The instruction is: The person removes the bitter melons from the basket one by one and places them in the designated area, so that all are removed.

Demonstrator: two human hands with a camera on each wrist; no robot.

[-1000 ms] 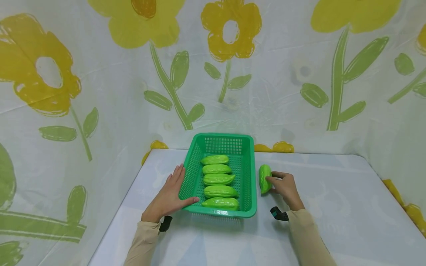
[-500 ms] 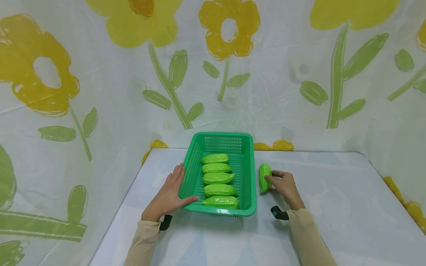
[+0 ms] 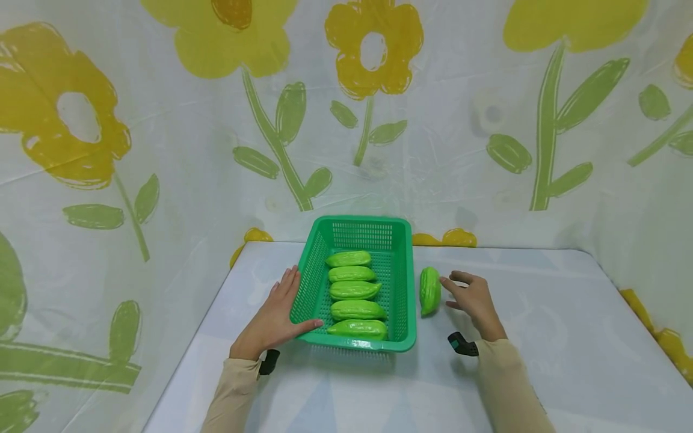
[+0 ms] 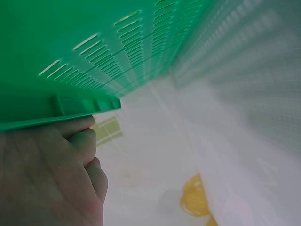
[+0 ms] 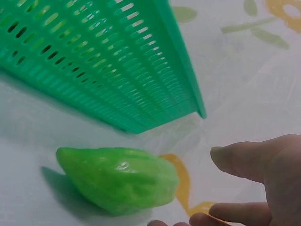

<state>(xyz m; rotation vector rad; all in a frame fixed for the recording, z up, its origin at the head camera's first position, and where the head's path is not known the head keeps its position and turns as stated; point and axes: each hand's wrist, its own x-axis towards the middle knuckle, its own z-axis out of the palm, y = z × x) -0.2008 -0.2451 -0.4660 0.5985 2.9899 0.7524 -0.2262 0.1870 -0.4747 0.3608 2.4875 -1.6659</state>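
Observation:
A green plastic basket [image 3: 402, 346] stands on the table with several bright green, ridged bitter melons [image 3: 354, 291] lying crosswise in a column inside. My left hand [image 3: 273, 316] rests against its left side near the front corner, fingers straight and thumb over the front rim. The left wrist view has that hand [image 4: 56, 174] under the rim. Just right of the basket, one more bitter melon [image 3: 430, 291] lies lengthwise on the table. Beside it, my right hand [image 3: 473, 300] holds nothing, with thumb and fingers apart. In the right wrist view a gap separates the fingertips from this bitter melon [image 5: 120, 179].
A pale tabletop [image 3: 541, 325] extends to the right and in front of the basket. Behind and to the left hangs a white cloth [image 3: 433, 180] printed with yellow flowers. Each wrist carries a small black camera [image 3: 462, 344].
My right hand has let go of the bitter melon beside the basket and moved slightly right. The bitter melon stays on the table. My left hand and the basket have not moved.

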